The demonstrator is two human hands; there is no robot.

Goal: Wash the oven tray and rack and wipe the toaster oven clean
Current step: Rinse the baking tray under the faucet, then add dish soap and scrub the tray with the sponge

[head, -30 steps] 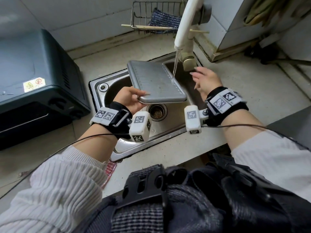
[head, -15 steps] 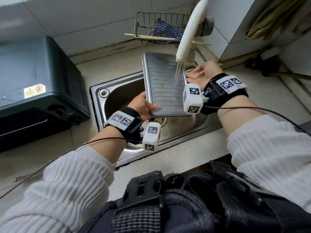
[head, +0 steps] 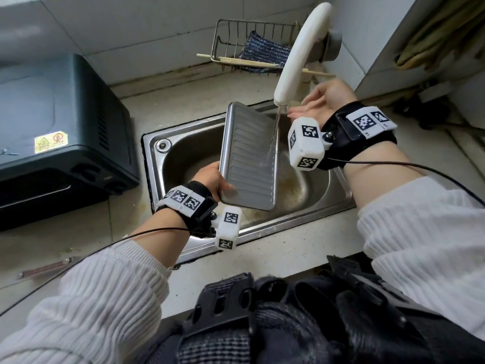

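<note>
Left hand [head: 210,179] fingers grip tray [head: 249,156] over sink [head: 154,164]; right hand [head: 325,101] fingers relaxed

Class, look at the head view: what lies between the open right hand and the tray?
The water stream from the faucet falls between the right hand and the tray.

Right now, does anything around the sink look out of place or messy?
Mostly in order. Brownish residue stains the sink basin near the drain, and chopsticks lie loosely across the wire rack, one poking out past the faucet.
</note>
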